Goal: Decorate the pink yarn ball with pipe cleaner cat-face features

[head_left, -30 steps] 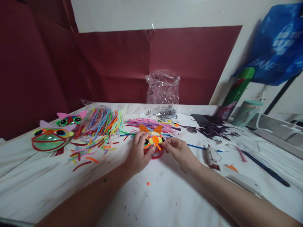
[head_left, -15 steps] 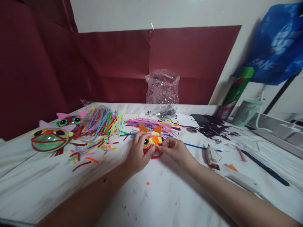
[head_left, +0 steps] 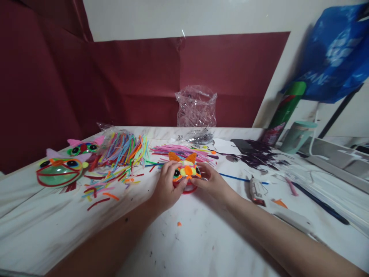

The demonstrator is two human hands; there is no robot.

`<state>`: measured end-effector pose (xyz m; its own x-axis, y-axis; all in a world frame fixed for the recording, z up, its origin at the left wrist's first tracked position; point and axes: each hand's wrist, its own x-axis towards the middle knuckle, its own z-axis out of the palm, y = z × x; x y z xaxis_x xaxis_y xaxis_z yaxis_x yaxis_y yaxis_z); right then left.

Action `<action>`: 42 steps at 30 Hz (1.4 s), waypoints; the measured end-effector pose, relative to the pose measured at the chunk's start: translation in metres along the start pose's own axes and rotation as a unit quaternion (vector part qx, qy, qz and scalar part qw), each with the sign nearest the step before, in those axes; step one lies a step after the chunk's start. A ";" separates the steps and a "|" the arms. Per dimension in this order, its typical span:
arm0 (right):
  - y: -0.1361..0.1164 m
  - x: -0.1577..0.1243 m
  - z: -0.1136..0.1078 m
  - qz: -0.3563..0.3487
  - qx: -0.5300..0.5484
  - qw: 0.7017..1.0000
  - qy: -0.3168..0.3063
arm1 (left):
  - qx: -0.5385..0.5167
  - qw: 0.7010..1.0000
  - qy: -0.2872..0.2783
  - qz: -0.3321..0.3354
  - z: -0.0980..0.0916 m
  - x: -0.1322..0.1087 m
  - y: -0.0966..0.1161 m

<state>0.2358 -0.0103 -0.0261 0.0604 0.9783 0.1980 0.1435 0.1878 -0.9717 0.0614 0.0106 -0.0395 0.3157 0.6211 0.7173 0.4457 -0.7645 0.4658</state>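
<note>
Between my two hands sits a small lion-head craft (head_left: 188, 171) with orange ears, black eyes, a yellow and orange nose and a red rim at its mouth. My left hand (head_left: 168, 184) grips its left side, thumb at the lower front. On the opposite side my right hand (head_left: 212, 181) holds it, with the thumb at the front and the fingers curled around the edge. Part of the craft's sides and lower front is hidden by my fingers. Behind it lies a bundle of pink pipe cleaners (head_left: 184, 150).
Two similar heads, one with a green mouth (head_left: 59, 175), stand at the left beside a bag of coloured pipe cleaners (head_left: 123, 148). At the right lie a glue gun (head_left: 256, 190), a dark pen-like stick (head_left: 319, 204) and purple strands (head_left: 256, 154). A green cup (head_left: 298, 137) stands behind.
My right hand has gone from pinching at the craft's front to wrapping around its right side, uncovering the right eye. My left hand keeps its hold. The view has shifted slightly.
</note>
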 end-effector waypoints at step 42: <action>0.012 -0.004 0.006 -0.024 -0.049 0.998 0.029 | -0.048 0.997 0.041 -0.041 0.003 0.001 0.001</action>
<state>0.2310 -0.0113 -0.0390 0.1085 0.9612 0.2537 0.2436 0.2217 -0.9442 0.0647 0.0114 -0.0398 0.2102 0.6694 0.7126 0.3832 -0.7270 0.5698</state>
